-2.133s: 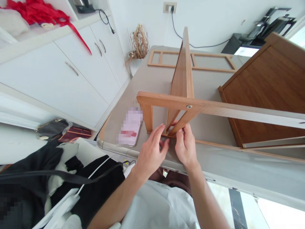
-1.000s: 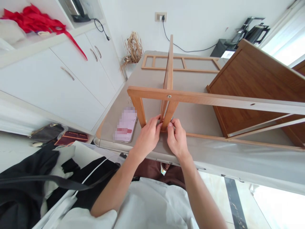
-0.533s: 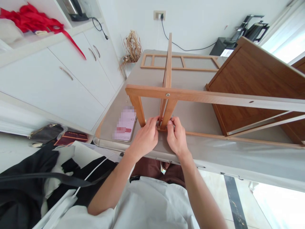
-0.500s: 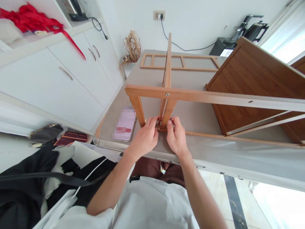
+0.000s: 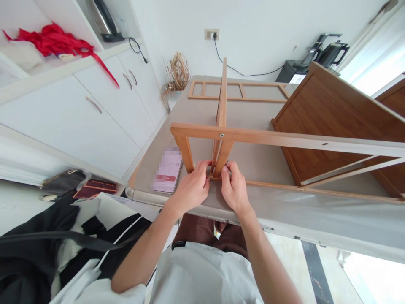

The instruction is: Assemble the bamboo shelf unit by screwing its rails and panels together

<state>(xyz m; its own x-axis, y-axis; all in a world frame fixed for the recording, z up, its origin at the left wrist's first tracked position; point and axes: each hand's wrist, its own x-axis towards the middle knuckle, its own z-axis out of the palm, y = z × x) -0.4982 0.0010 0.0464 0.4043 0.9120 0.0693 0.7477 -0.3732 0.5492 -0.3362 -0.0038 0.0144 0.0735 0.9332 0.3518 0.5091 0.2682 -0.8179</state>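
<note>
A wooden shelf frame (image 5: 272, 137) lies on its side on the grey-covered table, with a crosspiece (image 5: 225, 156) standing between its upper and lower rails. My left hand (image 5: 196, 181) is closed at the left of the crosspiece's lower end, its fingertips gripping the wood. On the other side, my right hand (image 5: 234, 185) pinches something small against that same end. Only a dark tip shows above the fingers, so its kind is unclear. A screw head (image 5: 222, 135) sits in the upper rail, above the crosspiece.
A phone (image 5: 167, 171) lies left of my hands, near small loose bits of hardware. Behind the frame rests a flat ladder-like wooden frame (image 5: 243, 100). Brown wooden panels (image 5: 335, 114) lean at the right. White cabinets (image 5: 104, 114) stand at the left.
The whole view has shifted slightly, so everything appears lower. Both hands stay at the crosspiece's lower end, with only slight finger movement on the right.
</note>
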